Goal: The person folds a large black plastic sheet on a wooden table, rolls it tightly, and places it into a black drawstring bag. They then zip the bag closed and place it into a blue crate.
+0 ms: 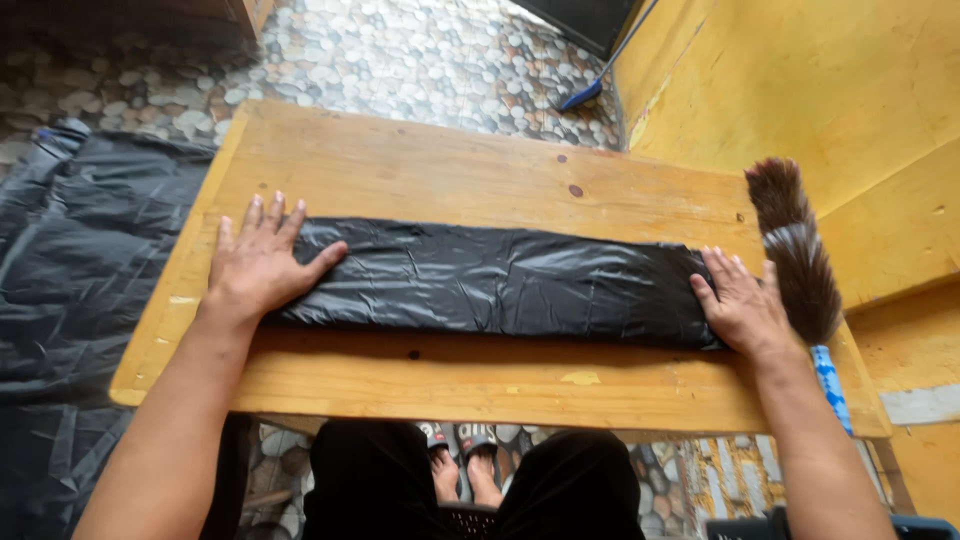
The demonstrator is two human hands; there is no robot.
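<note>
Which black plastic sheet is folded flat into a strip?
The black plastic strip on the wooden table, pressed at its ends by the left hand and right hand; the other black plastic lies crumpled on the floor.

Beyond both flat palms, the far half of the wooden table (450,165) lies bare, giving open room to slide forward. Just outside the right hand (742,305), a feather duster (797,255) lies along the table's edge, blocking outward movement. Outside the left hand (258,265), the tabletop ends near the black plastic sheeting (70,260) on the floor.
</note>
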